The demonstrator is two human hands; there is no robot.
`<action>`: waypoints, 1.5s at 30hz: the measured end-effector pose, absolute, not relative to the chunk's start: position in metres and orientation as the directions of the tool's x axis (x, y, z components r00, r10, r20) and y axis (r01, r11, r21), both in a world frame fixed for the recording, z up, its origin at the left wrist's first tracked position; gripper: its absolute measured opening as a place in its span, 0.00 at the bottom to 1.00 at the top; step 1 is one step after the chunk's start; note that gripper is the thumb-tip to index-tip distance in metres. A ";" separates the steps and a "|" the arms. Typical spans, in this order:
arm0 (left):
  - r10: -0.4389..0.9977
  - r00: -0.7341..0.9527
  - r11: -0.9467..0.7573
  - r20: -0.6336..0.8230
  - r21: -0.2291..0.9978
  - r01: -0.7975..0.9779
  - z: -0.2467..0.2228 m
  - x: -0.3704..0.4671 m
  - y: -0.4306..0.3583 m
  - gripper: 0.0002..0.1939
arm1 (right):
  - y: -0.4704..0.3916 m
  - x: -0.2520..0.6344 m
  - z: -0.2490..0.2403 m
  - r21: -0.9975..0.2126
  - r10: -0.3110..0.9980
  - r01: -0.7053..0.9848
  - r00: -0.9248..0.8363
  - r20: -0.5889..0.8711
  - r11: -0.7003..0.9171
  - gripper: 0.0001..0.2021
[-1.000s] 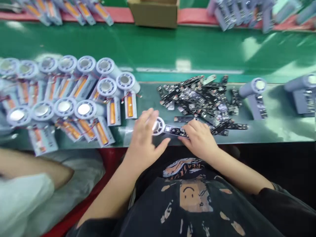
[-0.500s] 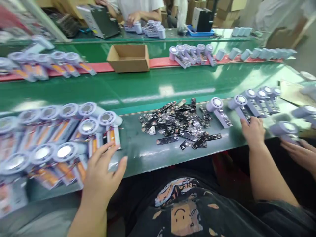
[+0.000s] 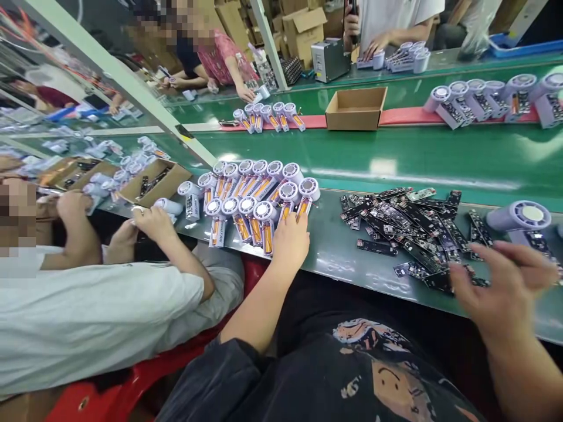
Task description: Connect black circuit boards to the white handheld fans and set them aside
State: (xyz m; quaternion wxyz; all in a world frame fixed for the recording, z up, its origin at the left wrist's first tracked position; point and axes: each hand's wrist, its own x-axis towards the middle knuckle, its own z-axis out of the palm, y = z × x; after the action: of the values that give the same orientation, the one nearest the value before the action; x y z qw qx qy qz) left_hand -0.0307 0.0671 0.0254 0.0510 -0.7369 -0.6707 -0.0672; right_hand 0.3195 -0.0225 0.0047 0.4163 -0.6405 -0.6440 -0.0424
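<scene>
While the left grip (image 3: 292, 240) reaches over the surface's near edge with its fingertips on the handles of two lilac fan units (image 3: 309, 189), whether it is closed around them cannot be told. Those two sit at the right end of a crowded cluster of similar units, whose round heads point up and whose handles mostly show orange cells (image 3: 267, 237). The cluster spans the surface (image 3: 325, 252) almost from far edge to near edge.

The right grip (image 3: 505, 287) is empty and open, its fingers spread and slightly blurred above the near edge. Just beside it lies a heap of black circuit boards (image 3: 413, 228), stretching from close to the far edge towards the near one, with a separate board (image 3: 377, 247) at its left side. Beyond that grip, close to the far edge, another lilac fan (image 3: 519, 215) rests right of the heap.

Past the far edge, an open cardboard box (image 3: 354, 121) stands on a red strip (image 3: 404, 117). On the left, a co-worker's hand (image 3: 156, 225) is near the near edge.
</scene>
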 end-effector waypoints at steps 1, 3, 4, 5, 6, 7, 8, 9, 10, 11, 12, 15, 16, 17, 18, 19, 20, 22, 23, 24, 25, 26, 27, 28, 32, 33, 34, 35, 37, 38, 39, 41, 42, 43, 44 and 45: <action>0.982 0.110 -0.117 0.156 0.038 0.992 0.023 -0.028 0.065 0.20 | -0.019 0.300 0.000 -0.383 0.766 0.897 0.082 0.637 0.222 0.18; 0.975 0.181 -0.192 0.131 0.082 0.978 0.019 -0.023 0.056 0.20 | -0.017 0.270 -0.004 -0.259 0.744 0.899 -0.102 0.660 0.353 0.15; 0.965 0.233 -0.247 0.124 0.113 0.962 0.017 -0.020 0.050 0.20 | -0.019 0.259 -0.005 -0.238 0.742 0.884 -0.163 0.651 0.403 0.13; 0.949 0.287 -0.304 0.128 0.151 0.941 0.016 -0.019 0.044 0.20 | -0.021 0.252 -0.005 -0.237 0.745 0.868 -0.199 0.637 0.435 0.11; 0.931 0.331 -0.356 0.151 0.195 0.914 0.015 -0.018 0.038 0.19 | -0.023 0.246 -0.005 -0.248 0.751 0.854 -0.222 0.622 0.458 0.10; 0.914 0.358 -0.397 0.193 0.237 0.887 0.014 -0.019 0.035 0.18 | -0.025 0.243 -0.005 -0.267 0.760 0.839 -0.237 0.605 0.474 0.09; 0.899 0.361 -0.422 0.249 0.267 0.867 0.015 -0.022 0.034 0.17 | -0.026 0.241 -0.005 -0.289 0.769 0.824 -0.249 0.589 0.488 0.08; 0.887 0.342 -0.428 0.309 0.279 0.859 0.016 -0.025 0.037 0.16 | -0.027 0.240 -0.005 -0.309 0.775 0.808 -0.259 0.576 0.501 0.08; 0.878 0.311 -0.419 0.365 0.269 0.867 0.018 -0.029 0.043 0.17 | -0.027 0.239 -0.005 -0.328 0.780 0.796 -0.264 0.568 0.508 0.08; 0.868 0.284 -0.405 0.409 0.249 0.880 0.020 -0.033 0.052 0.18 | -0.027 0.239 -0.006 -0.341 0.783 0.789 -0.264 0.564 0.512 0.07; 0.858 0.271 -0.392 0.437 0.217 0.894 0.023 -0.037 0.063 0.21 | -0.027 0.238 -0.006 -0.349 0.785 0.785 -0.263 0.561 0.512 0.07; 0.852 0.272 -0.351 0.447 0.102 0.931 0.031 -0.045 0.104 0.29 | -0.028 0.233 -0.006 -0.350 0.784 0.777 -0.277 0.556 0.523 0.06; 0.852 0.310 -0.371 0.421 0.069 0.926 0.034 -0.046 0.118 0.32 | -0.028 0.232 -0.005 -0.350 0.781 0.772 -0.285 0.556 0.531 0.06; 0.854 0.352 -0.398 0.382 0.044 0.917 0.036 -0.046 0.130 0.35 | -0.029 0.230 -0.005 -0.348 0.777 0.765 -0.298 0.555 0.542 0.06; 0.856 0.398 -0.428 0.331 0.020 0.904 0.039 -0.046 0.141 0.35 | -0.030 0.229 -0.005 -0.347 0.773 0.757 -0.312 0.553 0.553 0.07; 0.855 0.438 -0.454 0.278 -0.008 0.891 0.042 -0.046 0.151 0.34 | -0.032 0.228 -0.005 -0.349 0.772 0.753 -0.317 0.550 0.558 0.07; 0.851 0.472 -0.476 0.231 -0.043 0.879 0.045 -0.046 0.159 0.32 | -0.034 0.228 -0.005 -0.354 0.776 0.753 -0.313 0.548 0.555 0.07; 0.835 0.520 -0.507 0.179 -0.116 0.854 0.054 -0.047 0.167 0.27 | -0.038 0.231 -0.007 -0.377 0.793 0.762 -0.281 0.541 0.527 0.07; 0.828 0.534 -0.518 0.172 -0.133 0.845 0.059 -0.048 0.167 0.25 | -0.041 0.233 -0.009 -0.389 0.804 0.769 -0.258 0.536 0.507 0.07; 0.822 0.541 -0.526 0.181 -0.127 0.841 0.064 -0.049 0.164 0.24 | -0.043 0.235 -0.010 -0.400 0.813 0.776 -0.235 0.533 0.487 0.07; 0.818 0.538 -0.530 0.202 -0.099 0.842 0.070 -0.050 0.158 0.24 | -0.044 0.238 -0.011 -0.406 0.817 0.780 -0.222 0.532 0.476 0.07; 0.818 0.525 -0.529 0.234 -0.050 0.847 0.076 -0.051 0.149 0.24 | -0.046 0.240 -0.012 -0.409 0.820 0.782 -0.215 0.531 0.470 0.07; 0.820 0.498 -0.519 0.283 0.001 0.855 0.081 -0.053 0.137 0.24 | -0.046 0.243 -0.012 -0.411 0.822 0.784 -0.211 0.529 0.465 0.08; 0.819 0.460 -0.503 0.343 0.045 0.863 0.085 -0.054 0.123 0.23 | -0.046 0.245 -0.012 -0.414 0.823 0.785 -0.206 0.529 0.462 0.08; 0.883 0.333 -0.436 0.332 0.313 0.844 0.084 -0.057 0.059 0.23 | -0.041 0.242 -0.004 -0.417 0.808 0.764 -0.224 0.544 0.493 0.09; 0.903 0.332 -0.419 0.274 0.382 0.824 0.078 -0.055 0.045 0.23 | -0.038 0.238 -0.001 -0.414 0.799 0.753 -0.240 0.551 0.512 0.09; 0.919 0.326 -0.393 0.224 0.440 0.807 0.072 -0.053 0.033 0.23 | -0.036 0.234 0.002 -0.410 0.791 0.742 -0.256 0.556 0.530 0.10; 0.927 0.326 -0.375 0.186 0.480 0.793 0.064 -0.051 0.024 0.23 | -0.034 0.230 0.004 -0.408 0.787 0.735 -0.271 0.554 0.541 0.10; 0.934 0.327 -0.352 0.142 0.512 0.784 0.048 -0.045 0.012 0.23 | -0.030 0.221 0.006 -0.411 0.798 0.733 -0.296 0.524 0.542 0.12; 0.933 0.330 -0.354 0.141 0.509 0.785 0.041 -0.042 0.010 0.23 | -0.029 0.217 0.006 -0.414 0.809 0.734 -0.314 0.496 0.538 0.12; 0.930 0.338 -0.363 0.144 0.501 0.785 0.035 -0.040 0.009 0.23 | -0.028 0.215 0.006 -0.417 0.819 0.733 -0.336 0.464 0.537 0.13; 0.917 0.369 -0.392 0.148 0.493 0.777 0.028 -0.037 0.010 0.24 | -0.028 0.214 0.003 -0.421 0.828 0.726 -0.381 0.413 0.544 0.14; 0.910 0.388 -0.408 0.147 0.491 0.770 0.026 -0.036 0.011 0.24 | -0.029 0.215 0.001 -0.428 0.831 0.723 -0.385 0.402 0.542 0.14; 0.905 0.401 -0.417 0.142 0.486 0.768 0.024 -0.036 0.012 0.25 | -0.029 0.217 -0.001 -0.435 0.837 0.728 -0.369 0.403 0.530 0.13; 0.903 0.405 -0.422 0.143 0.475 0.772 0.023 -0.035 0.013 0.25 | -0.028 0.220 -0.002 -0.439 0.849 0.743 -0.335 0.409 0.505 0.12; 0.902 0.403 -0.426 0.153 0.457 0.781 0.022 -0.034 0.014 0.25 | -0.027 0.223 -0.003 -0.434 0.864 0.771 -0.290 0.411 0.465 0.11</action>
State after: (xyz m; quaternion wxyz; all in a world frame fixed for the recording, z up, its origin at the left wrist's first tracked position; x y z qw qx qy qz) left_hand -0.0339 0.0142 0.0224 -0.1587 -0.8224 -0.5117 -0.1915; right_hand 0.2225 -0.0269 -0.0034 0.3059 -0.5114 -0.7994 0.0760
